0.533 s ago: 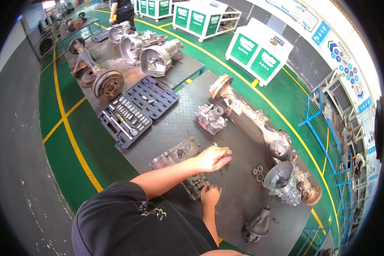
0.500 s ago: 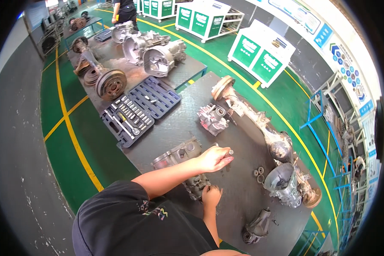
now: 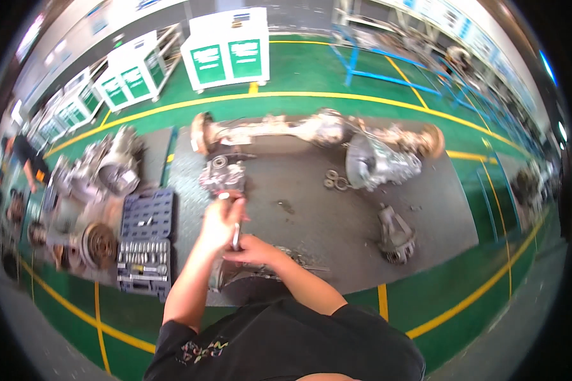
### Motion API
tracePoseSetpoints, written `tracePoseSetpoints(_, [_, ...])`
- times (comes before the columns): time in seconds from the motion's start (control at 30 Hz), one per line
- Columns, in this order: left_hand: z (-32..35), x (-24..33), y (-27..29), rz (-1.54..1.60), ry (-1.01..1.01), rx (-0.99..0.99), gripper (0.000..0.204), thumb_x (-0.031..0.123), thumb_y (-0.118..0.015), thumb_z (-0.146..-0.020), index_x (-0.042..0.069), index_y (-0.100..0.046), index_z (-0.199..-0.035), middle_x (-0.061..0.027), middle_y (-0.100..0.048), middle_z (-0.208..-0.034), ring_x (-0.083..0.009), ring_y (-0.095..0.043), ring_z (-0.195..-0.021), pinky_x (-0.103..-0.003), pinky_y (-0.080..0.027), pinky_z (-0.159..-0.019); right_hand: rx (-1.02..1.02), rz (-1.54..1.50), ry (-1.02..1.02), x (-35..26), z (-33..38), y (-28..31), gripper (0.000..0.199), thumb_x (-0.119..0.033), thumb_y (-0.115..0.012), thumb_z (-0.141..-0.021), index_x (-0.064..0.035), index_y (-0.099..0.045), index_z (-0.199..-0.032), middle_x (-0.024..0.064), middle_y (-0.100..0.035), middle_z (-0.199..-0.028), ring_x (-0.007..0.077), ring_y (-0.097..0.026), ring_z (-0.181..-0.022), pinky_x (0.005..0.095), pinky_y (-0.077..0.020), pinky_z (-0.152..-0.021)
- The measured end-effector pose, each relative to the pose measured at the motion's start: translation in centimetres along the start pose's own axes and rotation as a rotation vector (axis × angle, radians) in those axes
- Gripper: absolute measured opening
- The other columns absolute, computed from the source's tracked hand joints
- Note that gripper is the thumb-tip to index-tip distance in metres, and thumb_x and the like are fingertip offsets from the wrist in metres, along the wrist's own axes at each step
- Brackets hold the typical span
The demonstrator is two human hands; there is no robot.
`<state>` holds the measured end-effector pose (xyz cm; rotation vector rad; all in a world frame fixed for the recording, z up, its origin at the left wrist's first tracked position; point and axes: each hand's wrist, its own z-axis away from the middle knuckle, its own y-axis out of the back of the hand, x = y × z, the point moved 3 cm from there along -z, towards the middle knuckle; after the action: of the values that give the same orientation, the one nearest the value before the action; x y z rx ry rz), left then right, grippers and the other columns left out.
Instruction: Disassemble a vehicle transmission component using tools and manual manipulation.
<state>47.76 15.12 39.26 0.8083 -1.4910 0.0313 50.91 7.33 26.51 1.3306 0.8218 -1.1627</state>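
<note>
My left hand [image 3: 220, 227] is closed around a silver metal bar [image 3: 236, 237], a tool whose exact kind is blurred. A round bright end shows above the fist. Just below and to the right, my right hand [image 3: 255, 250] has its fingers curled at the bar's lower end; what they grip is partly hidden. Both hands are above a grey metal gearbox housing [image 3: 217, 277] at the table's near edge, largely covered by my arms and shirt. Beyond my left fist sits a smaller metal assembly [image 3: 221, 174] with reddish parts.
An open socket set [image 3: 143, 259] lies left, beside a rusty brake drum [image 3: 98, 245] and silver gearbox casings [image 3: 118, 170]. A long rusty axle [image 3: 279, 129] spans the far edge. Right are a bell-shaped housing [image 3: 378, 164], bearing rings [image 3: 332, 179] and a differential piece [image 3: 395, 236].
My view has swung to the right. My right hand has left the gearbox housing's side and come up close under my left hand, which still grips the metal tool.
</note>
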Motion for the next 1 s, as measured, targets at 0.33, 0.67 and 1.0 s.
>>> tracePoseSetpoints(0.33, [1.0,-3.4,-1.9,0.383,-0.164,0.147,0.008,0.003,-0.052,-0.098,0.002,-0.059,-0.103,-0.0008,-0.055,-0.077,-0.0073,-0.052,-0.068,-0.026,-0.048,-0.063,-0.109,-0.249,-0.125,6.9,2.1,8.1,0.028,-0.018,-0.076,-0.083,-0.0011,-0.061,-0.099,0.0006,-0.060,-0.080,0.0108,-0.053,-0.077,0.0276,-0.0450,-0.068])
tracePoseSetpoints(0.67, [1.6,1.1,-4.4,0.075,-0.311,-0.299,0.013,0.004,-0.052,-0.098,-0.003,-0.059,-0.090,-0.0098,-0.063,-0.077,-0.0169,-0.062,-0.069,-0.030,-0.050,-0.064,0.215,0.032,0.606,1.2,3.1,2.8,0.031,-0.023,-0.072,-0.082,-0.0046,-0.064,-0.105,0.0048,-0.068,-0.087,0.0155,-0.061,-0.075,0.0327,-0.0505,-0.072])
tracePoseSetpoints(1.0, [1.6,0.8,-5.2,-0.021,-0.404,-0.240,0.009,0.006,-0.054,-0.097,0.000,-0.058,-0.091,-0.0038,-0.056,-0.068,-0.0110,-0.051,-0.057,-0.028,-0.044,-0.055,0.512,-0.303,0.440,4.2,-2.1,3.6,0.027,-0.024,-0.071,-0.087,-0.0021,-0.062,-0.099,0.0054,-0.066,-0.090,0.0156,-0.061,-0.084,0.0332,-0.0490,-0.074])
